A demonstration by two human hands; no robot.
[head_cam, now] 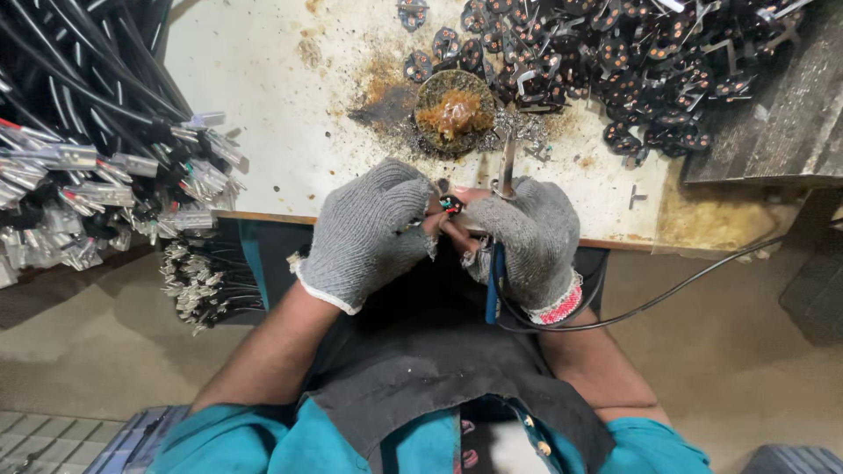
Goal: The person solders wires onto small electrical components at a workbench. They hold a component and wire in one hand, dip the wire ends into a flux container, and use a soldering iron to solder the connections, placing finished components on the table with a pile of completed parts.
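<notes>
Head view: gloved hands (457,233) pinch, seemingly, a small plug (451,204).

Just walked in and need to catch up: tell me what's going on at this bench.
A person in grey knit gloves sits at a stained white worktable. The left hand pinches a small plug part with coloured wires, while the right hand holds a soldering iron with a blue handle, its tip pointing up near a round tin of amber flux. Black cables with metal ends are heaped at the left. A pile of small black parts lies at the upper right.
</notes>
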